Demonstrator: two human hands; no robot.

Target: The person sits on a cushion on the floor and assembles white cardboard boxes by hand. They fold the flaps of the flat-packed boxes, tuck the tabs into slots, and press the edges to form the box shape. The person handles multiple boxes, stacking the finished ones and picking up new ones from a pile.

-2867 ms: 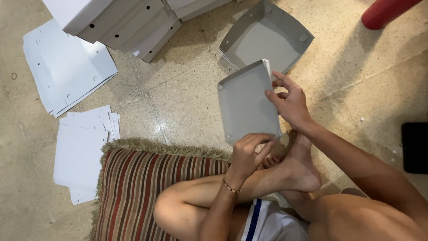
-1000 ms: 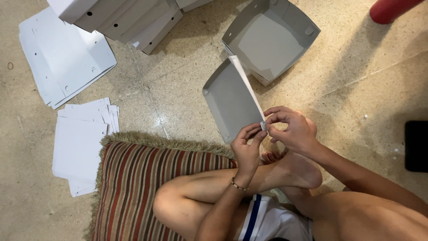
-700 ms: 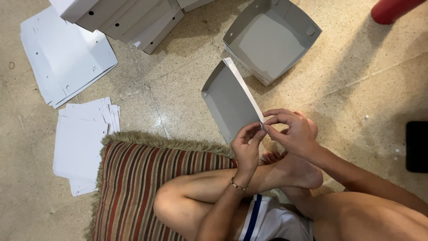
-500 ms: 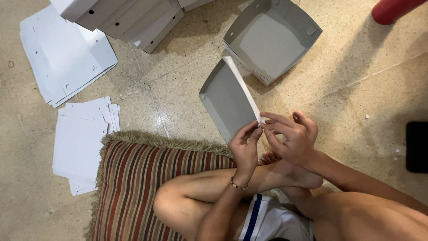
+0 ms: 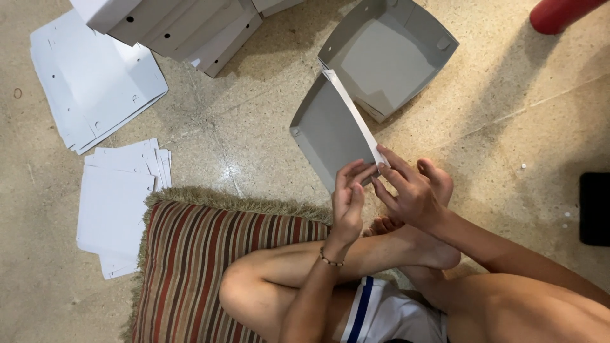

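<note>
While both our hands pinch the near corner of the grey cardboard tray (image 5: pixel 330 130), the tray has turned since a second ago: its far end now points toward 11 o'clock and one side wall stands folded up. Our left hand (image 5: pixel 348 202) closes its fingertips on the corner from 7 o'clock, and our right hand (image 5: pixel 410 194) presses the same corner from 4 o'clock, grip closed on the flap. Beyond, at 1 o'clock, a finished tray (image 5: pixel 387 54) lies on the floor (image 5: pixel 241 133). Flat white sheets (image 5: pixel 95 82) lie at 10 o'clock, and a striped cushion (image 5: pixel 203 267) is under our legs.
</note>
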